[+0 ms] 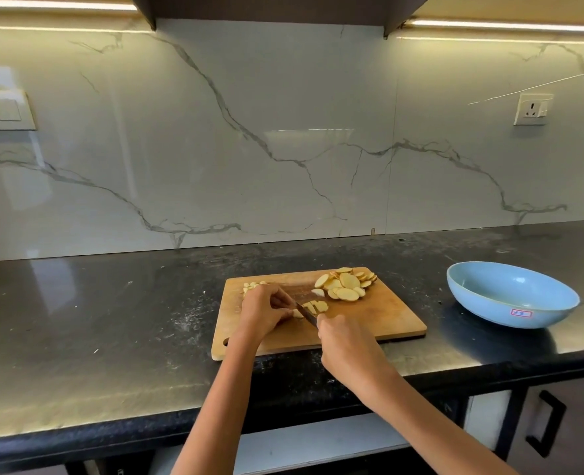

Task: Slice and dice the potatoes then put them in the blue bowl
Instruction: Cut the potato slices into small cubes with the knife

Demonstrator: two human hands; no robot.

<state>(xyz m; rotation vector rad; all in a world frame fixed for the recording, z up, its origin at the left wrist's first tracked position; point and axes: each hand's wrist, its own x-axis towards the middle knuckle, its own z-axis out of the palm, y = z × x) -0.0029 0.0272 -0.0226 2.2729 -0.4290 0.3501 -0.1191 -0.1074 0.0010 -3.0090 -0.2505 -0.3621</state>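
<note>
Countertop (112, 320) black, speckled; marble backsplash (283, 132) behind.

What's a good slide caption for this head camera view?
Right hand knifing potato slices steadied by the left hand on a cutting board; blue bowl empty.

Cutting board (379, 320) on counter (112, 320), centre. On board: slice pile (347, 284) at 1 o'clock; diced bits (251, 286) at 11 o'clock; knife (306, 315) across slices (314, 306) at centre. Bowl (523, 317) on counter at 3 o'clock, well apart from board.
</note>
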